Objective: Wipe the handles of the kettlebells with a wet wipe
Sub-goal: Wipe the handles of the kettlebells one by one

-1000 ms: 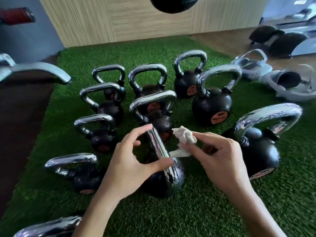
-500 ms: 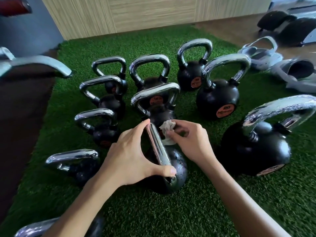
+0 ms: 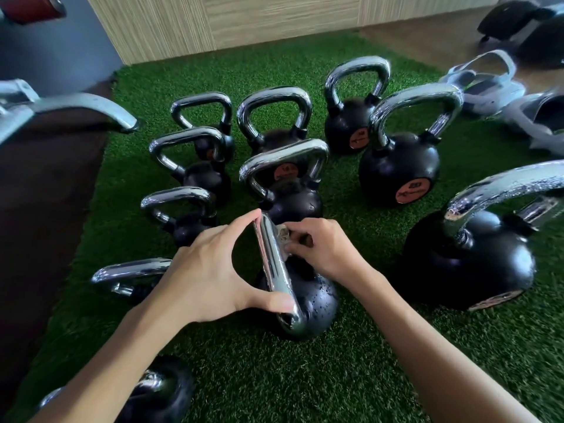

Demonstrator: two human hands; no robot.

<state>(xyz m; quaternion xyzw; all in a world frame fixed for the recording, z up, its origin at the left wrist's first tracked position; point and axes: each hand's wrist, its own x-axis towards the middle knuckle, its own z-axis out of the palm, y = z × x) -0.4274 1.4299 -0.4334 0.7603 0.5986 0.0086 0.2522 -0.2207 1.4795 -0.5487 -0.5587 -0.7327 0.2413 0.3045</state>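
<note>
Steadying the near kettlebell point(image 3: 317, 303) — left hand point(image 3: 204, 270) pinches its chrome handle point(image 3: 273, 261) end to end. Right hand point(image 3: 323, 248) grips a wet wipe point(image 3: 283, 233) against the handle's far side.

1. Near centre, the left hand point(image 3: 207, 270) spans the chrome handle point(image 3: 273, 264) of the nearest kettlebell point(image 3: 319, 300), index tip at the far end and thumb at the near end.
2. The right hand point(image 3: 326, 248) pinches a crumpled white wet wipe point(image 3: 283, 234) against the handle's right side, near the far end.
3. The kettlebell's black ball is beaded with droplets and sits on green turf point(image 3: 351, 377).
4. Other kettlebells point(image 3: 399, 169) stand around it, chrome handles up.
5. A wood-panel wall point(image 3: 274, 19) is behind.
</note>
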